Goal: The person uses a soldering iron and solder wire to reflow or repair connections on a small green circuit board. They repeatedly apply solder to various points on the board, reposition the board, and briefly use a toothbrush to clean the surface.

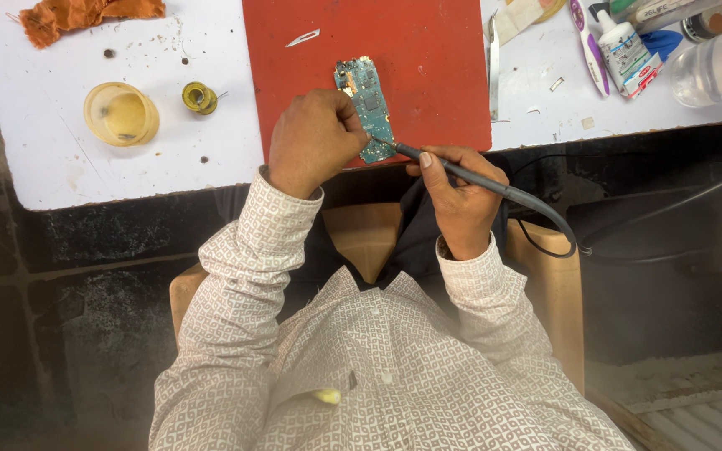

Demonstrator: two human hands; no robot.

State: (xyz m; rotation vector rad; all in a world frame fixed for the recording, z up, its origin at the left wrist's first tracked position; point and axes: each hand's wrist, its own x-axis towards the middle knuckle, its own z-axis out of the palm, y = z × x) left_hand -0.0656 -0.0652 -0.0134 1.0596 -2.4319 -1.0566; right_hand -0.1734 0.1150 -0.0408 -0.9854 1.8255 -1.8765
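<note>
A blue-green circuit board (366, 98) lies on a red mat (428, 58) near the mat's front edge. My left hand (315, 140) rests curled against the board's left side and holds it down. A dark grey soldering iron (461, 174) sits pen-style in my right hand (460, 200), and its tip touches the board's lower end. The iron's black cable (628, 219) runs off to the right.
On the white table (60, 167) stand a yellow round tub (121, 114), a small solder spool (200, 98) and an orange rag (85, 15). Tweezers (493, 67), a white glue bottle (624, 46), a purple-and-white tool (588, 46) and a clear bottle (716, 67) lie right of the mat.
</note>
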